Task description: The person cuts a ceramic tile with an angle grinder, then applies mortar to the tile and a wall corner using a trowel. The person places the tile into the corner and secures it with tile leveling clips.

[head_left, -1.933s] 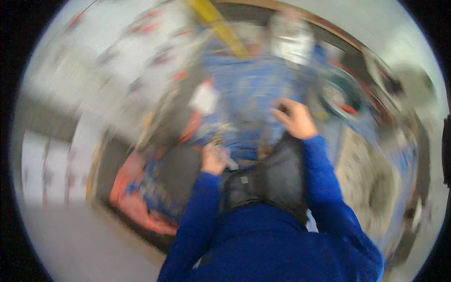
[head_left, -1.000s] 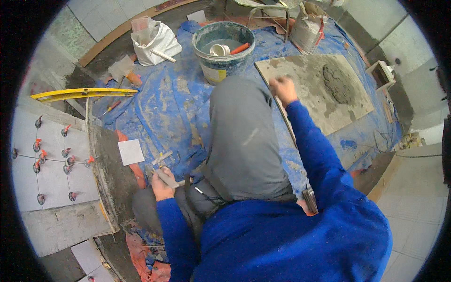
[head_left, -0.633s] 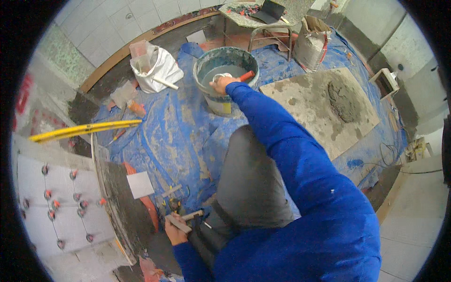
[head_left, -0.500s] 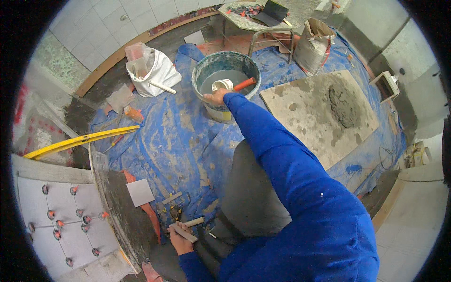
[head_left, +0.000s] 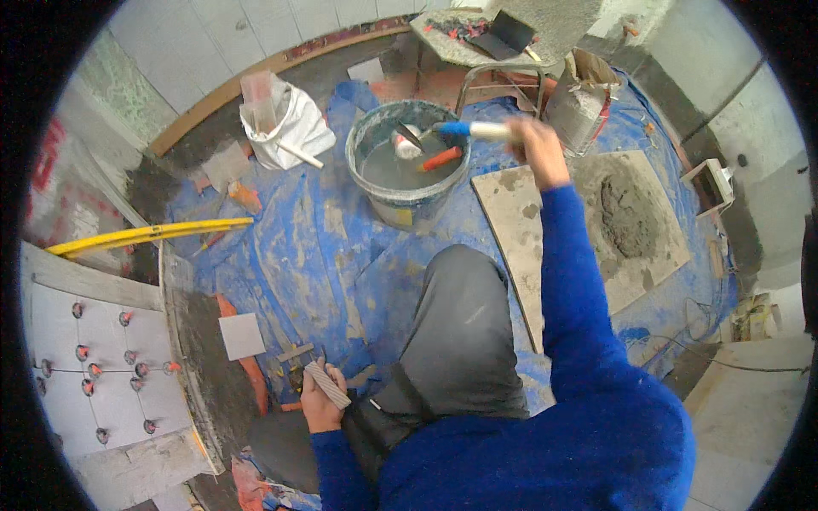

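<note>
My right hand (head_left: 538, 152) grips a trowel (head_left: 469, 129) by its pale handle with a blue section. The trowel's small metal blade points left over the bucket (head_left: 409, 194), which holds grey water. In that water are a white object (head_left: 406, 145), its kind unclear, and a tool with an orange-red handle (head_left: 440, 159). Low on the left, beside my bent knee, my left hand (head_left: 322, 409) is closed round a narrow tile strip (head_left: 327, 385) with its ridged face showing. The fingers of my right hand are partly blurred.
A board (head_left: 528, 247) carries a mound of grey mortar (head_left: 625, 217) at right. Behind stand a paper sack (head_left: 581, 111) and a table (head_left: 443, 53). A white bag (head_left: 290, 136), yellow spirit level (head_left: 153, 234) and square tile (head_left: 242, 337) lie left. Clipped tiles (head_left: 111, 375) are at far left.
My right hand has left the bucket and moved right, bringing up the trowel. My left hand has turned the tile strip so its ridges show.
</note>
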`<state>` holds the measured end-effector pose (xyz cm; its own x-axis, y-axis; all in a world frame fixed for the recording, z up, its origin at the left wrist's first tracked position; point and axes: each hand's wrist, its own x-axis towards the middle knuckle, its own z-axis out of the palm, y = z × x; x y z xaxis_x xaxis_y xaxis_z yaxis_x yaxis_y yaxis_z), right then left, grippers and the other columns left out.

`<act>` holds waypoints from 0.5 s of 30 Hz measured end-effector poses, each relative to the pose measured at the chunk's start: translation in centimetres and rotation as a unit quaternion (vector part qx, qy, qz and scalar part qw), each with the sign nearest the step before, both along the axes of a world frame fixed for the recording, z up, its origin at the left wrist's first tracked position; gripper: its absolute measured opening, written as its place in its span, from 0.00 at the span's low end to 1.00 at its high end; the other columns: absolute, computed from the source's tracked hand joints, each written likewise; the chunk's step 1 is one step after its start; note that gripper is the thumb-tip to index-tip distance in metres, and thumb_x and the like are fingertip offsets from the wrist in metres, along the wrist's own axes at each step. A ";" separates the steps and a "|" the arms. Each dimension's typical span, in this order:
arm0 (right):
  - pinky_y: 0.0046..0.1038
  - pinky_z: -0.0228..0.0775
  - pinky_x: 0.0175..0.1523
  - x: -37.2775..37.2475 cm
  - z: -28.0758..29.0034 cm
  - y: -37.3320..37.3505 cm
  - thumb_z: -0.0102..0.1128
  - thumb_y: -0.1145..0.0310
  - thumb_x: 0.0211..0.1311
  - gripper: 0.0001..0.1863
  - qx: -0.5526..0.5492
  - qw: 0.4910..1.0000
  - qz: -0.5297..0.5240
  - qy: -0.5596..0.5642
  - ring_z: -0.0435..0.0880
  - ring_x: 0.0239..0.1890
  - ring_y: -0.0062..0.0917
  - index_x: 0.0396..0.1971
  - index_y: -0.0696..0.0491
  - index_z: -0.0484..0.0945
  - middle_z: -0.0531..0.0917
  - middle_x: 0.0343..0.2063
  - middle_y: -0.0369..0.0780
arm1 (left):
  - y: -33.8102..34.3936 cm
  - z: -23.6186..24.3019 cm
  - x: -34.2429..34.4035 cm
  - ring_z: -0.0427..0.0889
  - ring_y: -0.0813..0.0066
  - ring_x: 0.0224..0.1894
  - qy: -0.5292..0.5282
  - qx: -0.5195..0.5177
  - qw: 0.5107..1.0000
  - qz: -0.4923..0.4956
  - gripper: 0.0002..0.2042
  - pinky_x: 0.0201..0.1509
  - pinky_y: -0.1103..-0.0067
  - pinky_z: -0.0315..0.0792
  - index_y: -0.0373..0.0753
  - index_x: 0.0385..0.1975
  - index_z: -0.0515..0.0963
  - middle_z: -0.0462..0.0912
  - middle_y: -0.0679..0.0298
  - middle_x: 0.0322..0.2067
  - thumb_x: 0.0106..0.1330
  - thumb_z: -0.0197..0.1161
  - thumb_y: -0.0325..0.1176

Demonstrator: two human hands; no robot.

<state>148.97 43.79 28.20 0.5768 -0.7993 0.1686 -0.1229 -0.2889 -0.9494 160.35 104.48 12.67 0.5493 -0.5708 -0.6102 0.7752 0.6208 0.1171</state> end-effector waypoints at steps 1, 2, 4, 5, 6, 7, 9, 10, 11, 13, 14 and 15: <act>0.28 0.71 0.30 -2.8 -1.2 2.2 0.54 0.60 0.67 0.16 -0.005 0.999 0.020 -0.045 0.81 0.26 0.23 0.40 0.56 0.84 0.83 0.26 0.38 | -0.9 1.6 0.0 0.77 0.62 0.57 -0.051 -0.012 0.998 -0.036 0.21 0.66 0.63 0.73 0.35 0.65 0.69 0.76 0.54 0.57 0.80 0.52 0.41; 0.27 0.68 0.28 -4.8 -3.1 5.0 0.56 0.59 0.68 0.16 0.049 0.998 -0.007 -0.025 0.78 0.23 0.21 0.39 0.57 0.83 0.81 0.24 0.36 | -1.7 3.5 -0.5 0.76 0.60 0.60 -0.081 0.004 0.995 -0.054 0.19 0.69 0.60 0.70 0.34 0.63 0.70 0.76 0.54 0.58 0.80 0.51 0.39; 0.25 0.63 0.24 -4.9 -6.4 7.5 0.59 0.58 0.69 0.15 0.150 0.989 0.014 -0.002 0.74 0.19 0.18 0.37 0.57 0.81 0.78 0.22 0.34 | -4.6 6.2 -1.7 0.70 0.56 0.67 -0.107 -0.019 0.993 -0.056 0.19 0.75 0.52 0.61 0.34 0.64 0.68 0.74 0.51 0.62 0.79 0.50 0.35; 0.25 0.61 0.23 -4.7 -8.2 8.8 0.60 0.57 0.70 0.15 0.217 0.975 0.028 0.025 0.72 0.18 0.17 0.36 0.57 0.80 0.77 0.21 0.33 | -5.8 7.6 -1.4 0.66 0.54 0.71 -0.114 -0.057 0.990 -0.055 0.19 0.77 0.48 0.55 0.35 0.66 0.67 0.71 0.49 0.65 0.79 0.49 0.34; 0.24 0.59 0.22 -4.5 -10.0 10.3 0.61 0.57 0.70 0.16 0.288 0.954 0.012 0.077 0.70 0.17 0.16 0.35 0.56 0.79 0.75 0.20 0.32 | -7.0 9.1 -1.0 0.65 0.54 0.72 -0.183 -0.058 0.977 -0.089 0.20 0.77 0.47 0.56 0.36 0.68 0.66 0.71 0.49 0.66 0.79 0.49 0.33; 0.23 0.54 0.20 -4.0 -11.1 10.8 0.62 0.55 0.72 0.16 0.315 0.948 0.027 0.026 0.66 0.16 0.14 0.34 0.53 0.77 0.72 0.18 0.30 | -8.8 10.3 -0.4 0.64 0.54 0.73 -0.259 -0.067 0.954 -0.134 0.21 0.76 0.46 0.57 0.37 0.69 0.64 0.70 0.49 0.67 0.79 0.49 0.32; 0.22 0.55 0.22 -4.0 -12.0 11.2 0.61 0.56 0.73 0.15 0.309 0.949 0.042 -0.038 0.67 0.17 0.14 0.35 0.53 0.76 0.72 0.19 0.30 | -11.8 13.0 0.4 0.67 0.52 0.70 -0.281 -0.030 0.946 -0.159 0.22 0.74 0.43 0.61 0.37 0.68 0.64 0.72 0.50 0.61 0.78 0.52 0.33; 0.22 0.56 0.23 -4.3 -12.1 11.3 0.61 0.56 0.73 0.15 0.276 0.957 0.044 -0.079 0.68 0.18 0.14 0.36 0.54 0.76 0.73 0.19 0.30 | -13.5 14.3 0.5 0.69 0.53 0.68 -0.303 -0.006 0.937 -0.176 0.22 0.73 0.42 0.62 0.37 0.68 0.64 0.73 0.52 0.60 0.78 0.52 0.34; 0.22 0.57 0.24 -5.1 -12.1 11.9 0.60 0.56 0.74 0.15 0.247 0.964 0.018 -0.100 0.68 0.19 0.14 0.37 0.54 0.75 0.73 0.19 0.30 | -15.2 15.5 0.3 0.71 0.54 0.66 -0.328 -0.007 0.925 -0.193 0.22 0.72 0.42 0.63 0.37 0.68 0.64 0.74 0.53 0.58 0.78 0.53 0.34; 0.21 0.62 0.27 -6.7 -11.9 13.1 0.60 0.57 0.74 0.15 0.138 0.984 -0.056 -0.094 0.70 0.21 0.14 0.40 0.55 0.75 0.73 0.20 0.30 | -18.8 17.6 -0.5 0.74 0.56 0.62 -0.350 0.017 0.913 -0.211 0.22 0.70 0.42 0.65 0.37 0.68 0.64 0.76 0.56 0.55 0.78 0.53 0.35; 0.27 0.73 0.36 -7.9 -12.1 13.3 0.64 0.55 0.71 0.20 0.123 0.987 -0.083 -0.059 0.80 0.32 0.23 0.48 0.58 0.76 0.81 0.30 0.39 | -20.4 18.5 -1.7 0.75 0.57 0.60 -0.348 0.037 0.909 -0.226 0.22 0.69 0.42 0.66 0.38 0.68 0.64 0.76 0.57 0.54 0.78 0.53 0.35; 0.34 0.72 0.49 -9.1 -12.6 13.2 0.67 0.55 0.67 0.29 0.094 0.987 -0.128 0.009 0.79 0.46 0.33 0.57 0.61 0.71 0.79 0.44 0.47 | -23.0 18.9 -2.9 0.77 0.59 0.58 -0.354 0.024 0.898 -0.262 0.22 0.68 0.42 0.68 0.38 0.68 0.64 0.76 0.58 0.53 0.78 0.53 0.36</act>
